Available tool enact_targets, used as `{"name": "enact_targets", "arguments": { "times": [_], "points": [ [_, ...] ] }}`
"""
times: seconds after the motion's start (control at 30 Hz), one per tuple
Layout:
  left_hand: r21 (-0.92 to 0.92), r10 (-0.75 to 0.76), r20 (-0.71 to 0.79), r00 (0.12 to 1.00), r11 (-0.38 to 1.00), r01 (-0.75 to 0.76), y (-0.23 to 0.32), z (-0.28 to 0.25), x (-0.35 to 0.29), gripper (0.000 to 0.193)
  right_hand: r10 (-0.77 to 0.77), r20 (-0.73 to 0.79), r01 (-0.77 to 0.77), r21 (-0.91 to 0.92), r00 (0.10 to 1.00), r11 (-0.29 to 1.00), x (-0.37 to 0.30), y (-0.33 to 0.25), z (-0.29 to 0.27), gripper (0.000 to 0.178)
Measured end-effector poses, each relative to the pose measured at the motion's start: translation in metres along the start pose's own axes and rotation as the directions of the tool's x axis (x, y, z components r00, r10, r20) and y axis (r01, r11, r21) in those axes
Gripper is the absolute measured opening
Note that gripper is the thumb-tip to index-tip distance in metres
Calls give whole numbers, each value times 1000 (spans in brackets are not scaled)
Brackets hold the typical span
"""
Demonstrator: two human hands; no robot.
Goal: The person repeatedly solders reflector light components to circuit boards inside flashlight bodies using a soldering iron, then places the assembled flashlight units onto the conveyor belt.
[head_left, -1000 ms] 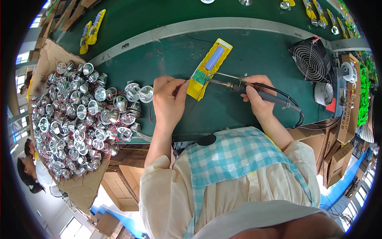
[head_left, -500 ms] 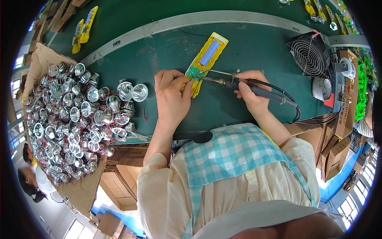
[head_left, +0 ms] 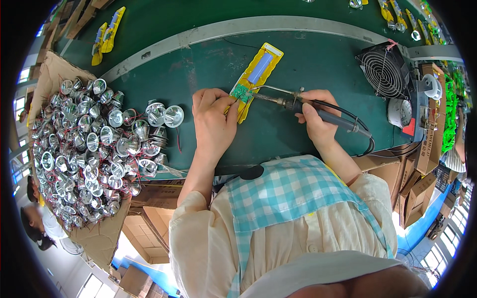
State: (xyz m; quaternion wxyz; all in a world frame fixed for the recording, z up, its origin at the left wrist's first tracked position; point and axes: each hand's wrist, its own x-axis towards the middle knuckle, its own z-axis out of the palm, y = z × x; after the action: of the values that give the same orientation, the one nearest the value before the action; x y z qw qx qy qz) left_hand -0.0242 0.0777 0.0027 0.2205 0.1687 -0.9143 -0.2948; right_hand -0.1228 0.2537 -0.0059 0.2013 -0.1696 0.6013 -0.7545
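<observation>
A yellow plastic housing (head_left: 242,115) lies slantwise on the green bench, with a blue cylindrical battery (head_left: 260,68) in its upper part and a green circuit board (head_left: 241,92) lower down. My left hand (head_left: 214,118) is closed at the housing's left edge, thumb and fingertips pinched beside the board; they hide whether a thin wire is held there too. In my right hand (head_left: 320,119) is a soldering iron (head_left: 339,120), gripped by its dark handle. The iron's metal tip points left and reaches the board close to my left fingertips. A thin curved metal tube runs above the tip.
Many silver lamp reflectors (head_left: 92,141) with red wires fill a cardboard box at the left, some spilling onto the bench. A black fan (head_left: 382,72) and a round white container (head_left: 400,112) stand at the right. Beyond a metal rail (head_left: 213,31) lie more yellow housings (head_left: 110,36).
The soldering iron and my right hand have shifted very slightly right and down. My left hand still pinches at the same spot; the housing stays almost in place as the view shifts a little.
</observation>
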Motion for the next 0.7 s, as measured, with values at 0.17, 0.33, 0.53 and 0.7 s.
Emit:
{"name": "enact_targets", "arguments": {
  "times": [0.17,0.33,0.53,0.7],
  "points": [
    [20,-8,15,1000,1000,8,2,-1,1,6,-6,15,6,30,1000,1000,1,1,0,17],
    [-90,-66,-100,993,994,57,-2,-11,3,9,7,11,-8,33,1000,999,3,1,0,17],
    [-45,-110,-27,994,993,109,-1,-5,3,4,4,13,-4,37,1000,999,5,1,4,17],
    [36,-34,-64,997,999,37,-1,1,5,4,31,20,-31,16,999,999,5,0,7,16]
  ]
}}
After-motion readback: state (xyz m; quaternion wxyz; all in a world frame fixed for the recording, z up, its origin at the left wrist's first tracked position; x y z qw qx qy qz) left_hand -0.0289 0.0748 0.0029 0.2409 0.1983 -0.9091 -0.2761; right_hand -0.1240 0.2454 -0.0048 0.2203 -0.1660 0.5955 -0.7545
